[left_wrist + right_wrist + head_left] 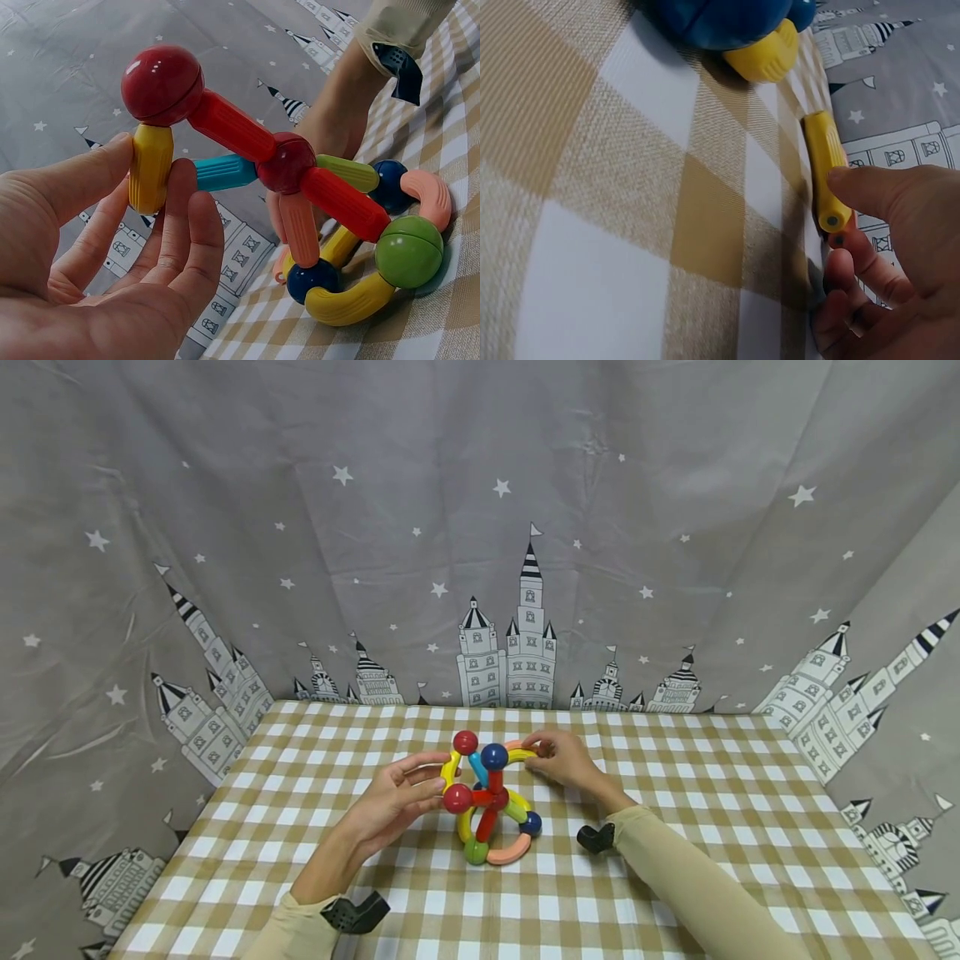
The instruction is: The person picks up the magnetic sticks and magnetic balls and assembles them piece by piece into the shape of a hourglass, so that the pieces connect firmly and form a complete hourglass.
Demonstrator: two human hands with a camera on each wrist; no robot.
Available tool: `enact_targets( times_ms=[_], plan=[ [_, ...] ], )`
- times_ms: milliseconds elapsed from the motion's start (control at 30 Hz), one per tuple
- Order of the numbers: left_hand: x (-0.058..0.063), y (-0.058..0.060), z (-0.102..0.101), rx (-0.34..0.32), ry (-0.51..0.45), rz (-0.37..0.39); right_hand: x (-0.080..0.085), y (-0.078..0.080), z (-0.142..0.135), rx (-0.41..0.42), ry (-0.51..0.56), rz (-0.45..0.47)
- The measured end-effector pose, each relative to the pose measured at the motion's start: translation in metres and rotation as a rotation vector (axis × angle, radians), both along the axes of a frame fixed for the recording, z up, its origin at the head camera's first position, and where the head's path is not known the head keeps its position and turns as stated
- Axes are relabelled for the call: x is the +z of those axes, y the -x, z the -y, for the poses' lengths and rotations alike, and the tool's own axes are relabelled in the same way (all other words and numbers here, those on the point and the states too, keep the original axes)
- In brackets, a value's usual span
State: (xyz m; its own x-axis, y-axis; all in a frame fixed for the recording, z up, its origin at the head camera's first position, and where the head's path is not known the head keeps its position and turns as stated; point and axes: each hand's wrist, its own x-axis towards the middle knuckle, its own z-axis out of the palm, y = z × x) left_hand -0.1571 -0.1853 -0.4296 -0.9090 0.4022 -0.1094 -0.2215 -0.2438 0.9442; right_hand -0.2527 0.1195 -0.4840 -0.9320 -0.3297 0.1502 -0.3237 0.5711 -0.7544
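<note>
A magnetic ball-and-rod structure stands on the checked cloth, with a red ball (458,798), a blue ball (494,756) and a green ball (409,251) among its joints. My left hand (405,793) is at its left side, thumb and fingers pinching a yellow rod (151,169) under a red ball (163,85). On the far right, my right hand (566,760) pinches a curved yellow rod (826,172) together with an orange-pink rod (838,238) behind it. The right thumb presses on the yellow rod, whose near end is free. Straight red rods (345,202) join the centre ball (285,163).
A brown-and-white checked cloth (300,843) covers the table. Behind it and at both sides hangs a grey curtain (420,635) printed with castles and stars. Black wrist devices, a left one (356,912) and a right one (596,838), sit on beige sleeves.
</note>
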Motion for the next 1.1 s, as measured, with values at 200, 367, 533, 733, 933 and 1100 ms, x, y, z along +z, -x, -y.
enact_targets(
  times_ms=[200, 367, 533, 733, 933, 1100],
  plan=[
    [0.001, -0.002, -0.001, 0.002, -0.004, 0.004, -0.001, 0.0, 0.004, -0.062, -0.093, 0.044],
    [0.002, -0.002, -0.003, 0.016, 0.011, 0.016, -0.002, -0.001, 0.004, -0.064, -0.12, 0.043],
    [0.003, -0.002, -0.003, 0.019, 0.023, 0.018, 0.002, -0.005, 0.0, -0.05, -0.14, 0.036],
    [0.003, -0.001, -0.002, 0.007, 0.022, 0.003, 0.006, -0.012, -0.012, -0.001, -0.157, 0.06],
    [0.003, -0.001, -0.001, 0.001, 0.028, 0.002, 0.006, -0.021, -0.029, 0.016, -0.15, 0.067],
    [0.002, 0.0, -0.001, 0.008, 0.024, 0.005, 0.006, -0.028, -0.04, 0.046, -0.12, 0.087]
  ],
)
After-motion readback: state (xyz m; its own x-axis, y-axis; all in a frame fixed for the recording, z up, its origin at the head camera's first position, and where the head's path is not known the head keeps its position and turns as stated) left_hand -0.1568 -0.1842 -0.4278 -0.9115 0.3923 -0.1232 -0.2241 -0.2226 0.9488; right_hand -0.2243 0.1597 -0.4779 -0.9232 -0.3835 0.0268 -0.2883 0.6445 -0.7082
